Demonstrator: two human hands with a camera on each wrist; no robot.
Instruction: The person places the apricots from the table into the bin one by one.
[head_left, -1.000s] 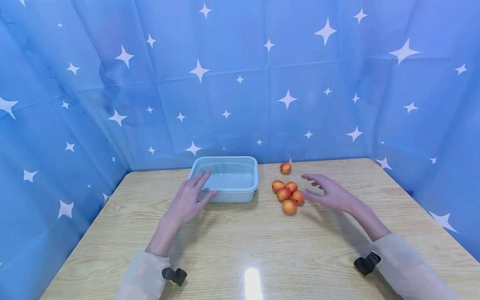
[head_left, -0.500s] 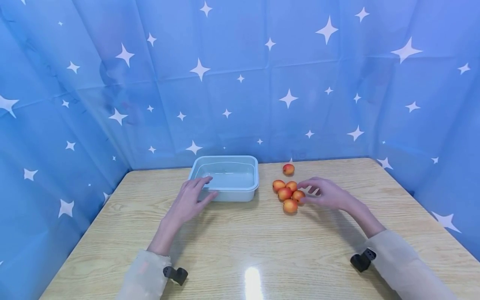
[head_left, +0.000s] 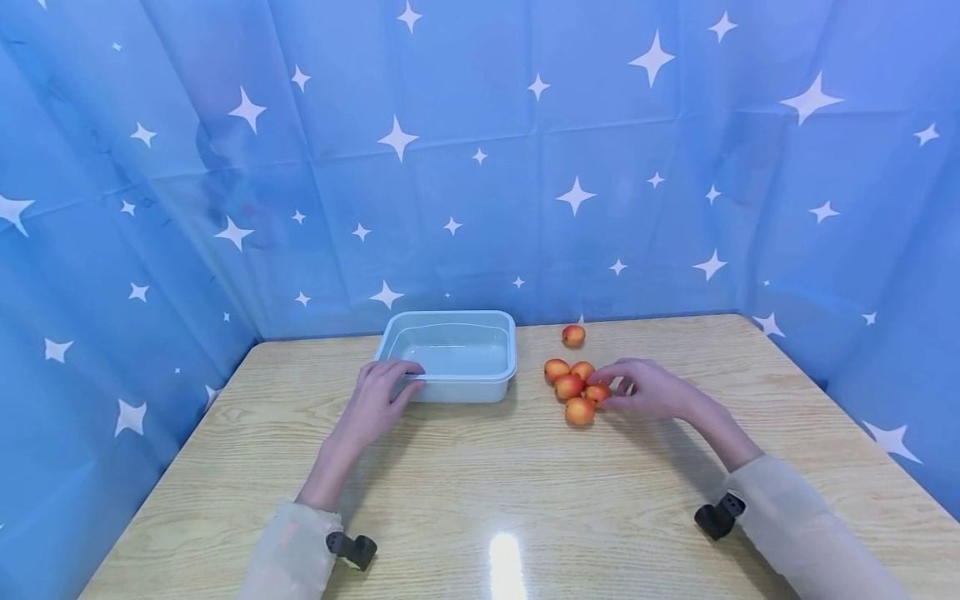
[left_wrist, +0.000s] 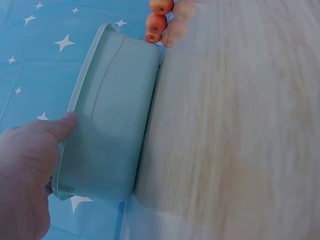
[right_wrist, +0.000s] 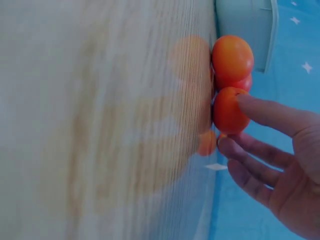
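Note:
My left hand (head_left: 377, 404) holds the near left corner of a pale blue plastic tub (head_left: 472, 390). In the left wrist view its thumb lies on the outside of the tub's rim (left_wrist: 82, 85), and the other fingers are mostly hidden behind it. To the right of the tub, my right hand (head_left: 651, 390) pinches a small round orange-red fruit (right_wrist: 227, 112) between thumb and fingers, the fruit resting on the table. Several like fruits lie bunched against it, among them a yellow-orange one (head_left: 580, 412) nearest me and a redder one (head_left: 568, 387).
One more fruit (head_left: 573, 336) lies apart near the table's back edge. The wooden table (head_left: 450, 492) backs onto a blue star-patterned curtain (head_left: 480, 200), which also hangs along both sides. Black cameras are strapped at both sleeves (head_left: 288, 546).
My left fingers have come down and closed over the tub's rim. The right hand has moved left to the fruits, its thumb and fingers closing on one. Tub and fruits stay put.

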